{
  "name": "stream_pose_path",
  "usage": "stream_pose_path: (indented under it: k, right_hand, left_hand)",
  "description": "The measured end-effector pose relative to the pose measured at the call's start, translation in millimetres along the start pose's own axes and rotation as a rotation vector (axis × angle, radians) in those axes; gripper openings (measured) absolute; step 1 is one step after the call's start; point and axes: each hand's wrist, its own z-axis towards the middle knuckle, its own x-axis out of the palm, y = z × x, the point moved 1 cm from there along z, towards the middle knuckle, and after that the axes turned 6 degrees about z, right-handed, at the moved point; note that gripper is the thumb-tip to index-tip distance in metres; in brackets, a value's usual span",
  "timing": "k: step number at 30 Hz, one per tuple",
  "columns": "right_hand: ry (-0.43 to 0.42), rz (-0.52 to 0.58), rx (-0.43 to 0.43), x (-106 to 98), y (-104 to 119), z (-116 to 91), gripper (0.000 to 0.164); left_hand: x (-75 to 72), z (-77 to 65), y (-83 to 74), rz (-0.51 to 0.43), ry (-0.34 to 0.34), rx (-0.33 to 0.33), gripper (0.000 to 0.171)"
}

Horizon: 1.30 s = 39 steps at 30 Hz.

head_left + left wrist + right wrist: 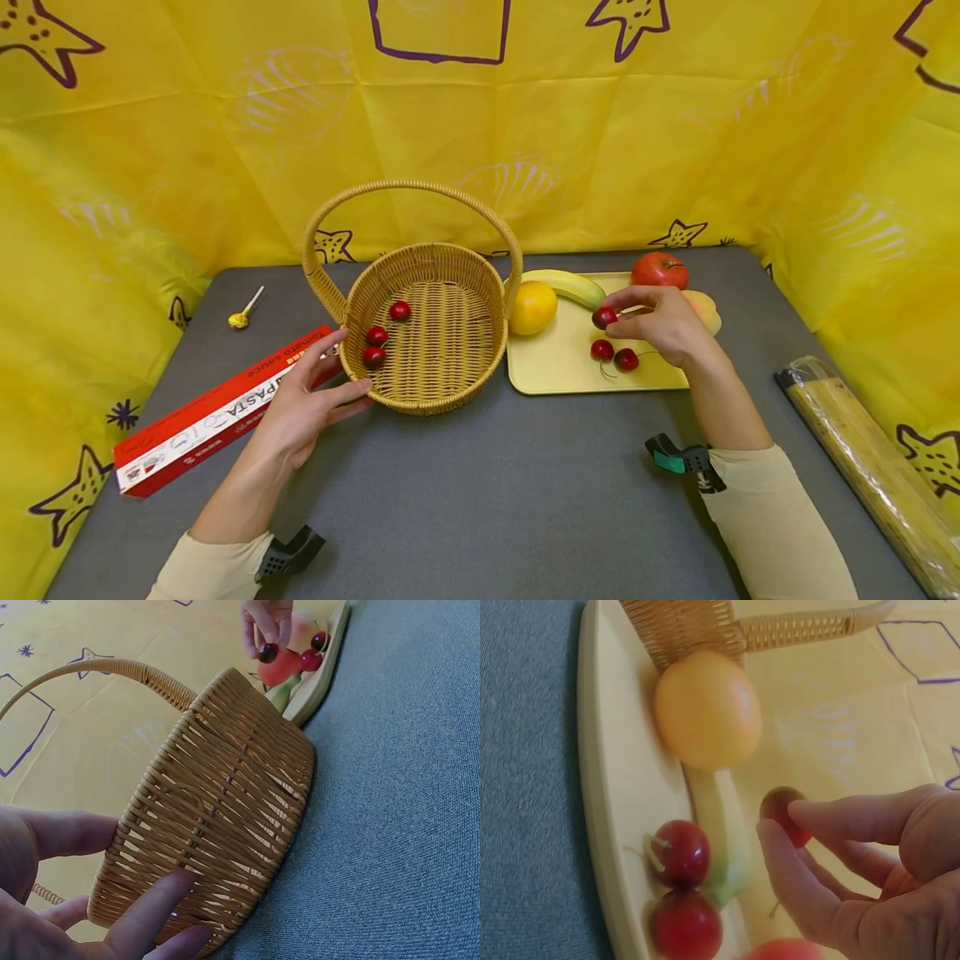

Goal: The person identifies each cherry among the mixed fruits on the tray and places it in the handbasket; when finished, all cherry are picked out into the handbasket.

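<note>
My left hand (303, 408) rests against the near left side of the round wicker basket (427, 407), its fingers (150, 911) lying along the outer weave and at the rim. Three cherries (400, 311) lie inside the basket on its left. Above the pale yellow tray (555, 379), my right hand (663, 325) pinches a cherry (784, 814) between thumb and fingertips. Two more cherries (681, 853) sit on the tray below that hand. An orange (533, 307), a banana (566, 286), a tomato (660, 271) and a peach partly hidden by the hand (703, 310) share the tray.
A red and white pasta box (225, 408) lies slanted left of the basket, under my left hand in the head view. Beyond it is a lollipop (240, 318). A clear pack of noodles (862, 467) runs along the right edge. Yellow cloth (420, 125) surrounds the grey table.
</note>
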Motion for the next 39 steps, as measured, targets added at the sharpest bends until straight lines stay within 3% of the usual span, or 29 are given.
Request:
stream_pose_path:
  k: [10, 20, 28, 39]
  right_hand:
    - [0.046, 0.08, -0.038, 9, 16, -9, 0.042]
    - [0.039, 0.065, -0.051, 20, 31, -21, 0.038]
    - [0.025, 0.088, -0.13, 29, 41, -30, 0.035]
    - [0.085, 0.098, -0.204, 44, 64, -36, 0.034]
  left_hand:
    - [-1.1, -1.5, -0.6, 0.006, -0.01, -0.009, 0.083]
    - [-1.2, -2.2, 0.3, 0.004, -0.021, -0.012, 0.084]
    - [0.4, -0.5, 0.9, 0.003, -0.018, -0.017, 0.085]
    - [1.0, 0.8, -1.5, -0.004, -0.028, -0.02, 0.084]
